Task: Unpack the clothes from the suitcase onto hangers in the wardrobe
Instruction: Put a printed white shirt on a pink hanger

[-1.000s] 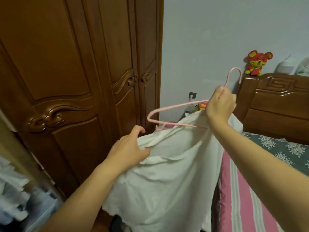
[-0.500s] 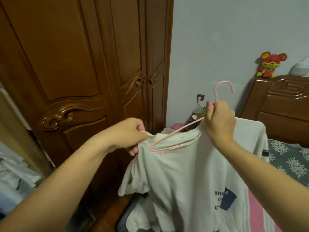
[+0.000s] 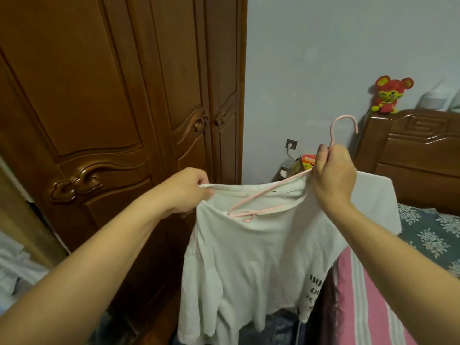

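Observation:
A white T-shirt [image 3: 258, 265] with dark print near its hem hangs in front of me. A pink wire hanger [image 3: 263, 197] sits partly inside its neck opening, its left end showing through the collar. My right hand [image 3: 333, 178] grips the hanger just below its hook, together with the shirt's collar. My left hand [image 3: 186, 190] pinches the left edge of the neckline and pulls it outward. The brown wooden wardrobe [image 3: 119, 100] fills the left side; its carved doors straight ahead are closed. The suitcase is hard to make out below the shirt.
An opened section with pale clothes [image 3: 15, 265] shows at the far left edge. A bed with a pink striped sheet [image 3: 366, 305] and wooden headboard [image 3: 418, 155] stands on the right, a red plush toy [image 3: 390, 95] on top. A wall socket [image 3: 291, 144] sits by the corner.
The shirt went from a bunched bundle to hanging spread out. The hanger's left end now lies inside the neck, and my left hand has shifted to pulling the collar edge leftward.

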Demonstrator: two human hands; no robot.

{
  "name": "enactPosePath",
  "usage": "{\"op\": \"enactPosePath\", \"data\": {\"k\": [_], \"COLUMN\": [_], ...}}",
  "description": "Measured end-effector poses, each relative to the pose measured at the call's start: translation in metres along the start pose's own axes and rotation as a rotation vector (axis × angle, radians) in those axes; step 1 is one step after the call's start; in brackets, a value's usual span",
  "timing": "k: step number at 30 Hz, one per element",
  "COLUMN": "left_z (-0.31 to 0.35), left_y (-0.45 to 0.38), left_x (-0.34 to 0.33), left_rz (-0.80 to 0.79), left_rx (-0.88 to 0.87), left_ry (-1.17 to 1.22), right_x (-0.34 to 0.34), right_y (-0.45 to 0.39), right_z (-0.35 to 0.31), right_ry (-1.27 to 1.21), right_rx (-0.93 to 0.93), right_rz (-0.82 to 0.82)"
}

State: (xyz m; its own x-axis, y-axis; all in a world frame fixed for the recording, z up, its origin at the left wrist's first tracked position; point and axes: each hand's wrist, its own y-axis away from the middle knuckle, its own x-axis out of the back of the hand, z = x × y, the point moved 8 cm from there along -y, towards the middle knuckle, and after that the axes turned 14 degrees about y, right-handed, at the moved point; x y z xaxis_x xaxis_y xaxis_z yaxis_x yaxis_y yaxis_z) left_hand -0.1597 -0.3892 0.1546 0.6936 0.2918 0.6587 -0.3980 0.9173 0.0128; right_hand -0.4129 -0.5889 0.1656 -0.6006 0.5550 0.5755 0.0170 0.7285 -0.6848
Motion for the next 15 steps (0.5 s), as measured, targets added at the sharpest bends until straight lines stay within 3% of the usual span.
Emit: {"op": "enactPosePath", "data": {"k": [2, 5, 8, 12, 15], "left_z": [0.005, -0.01, -0.016, 0.009, 0.021], "left_y": [0.0, 0.006, 0.011, 0.023, 0.017], "left_x": [-0.007, -0.027, -0.034, -0.045, -0.033], "left_rz": [-0.076, -0.288, -0.354, -0.43, -0.294], "left_rx": [-0.039, 0.035, 0.016, -0.123, -0.22], "left_ry": [-0.016, -0.302, -0.394, -0.082, 0.014], "right_x": [0.003, 0.014, 0.012, 0.0, -0.004], "right_y": [-0.003, -0.019, -0.026, -0.021, -0.018], "right_z": [0.001, 0.018, 0.032, 0.047, 0.055], "right_ry": [-0.017, -0.073, -0.067, -0.101, -0.158], "right_rx": [-0.007, -0.15, -0.216, -0.275, -0.243], "right_rz": [0.024, 0.076, 0.072, 0.063, 0.048]}}
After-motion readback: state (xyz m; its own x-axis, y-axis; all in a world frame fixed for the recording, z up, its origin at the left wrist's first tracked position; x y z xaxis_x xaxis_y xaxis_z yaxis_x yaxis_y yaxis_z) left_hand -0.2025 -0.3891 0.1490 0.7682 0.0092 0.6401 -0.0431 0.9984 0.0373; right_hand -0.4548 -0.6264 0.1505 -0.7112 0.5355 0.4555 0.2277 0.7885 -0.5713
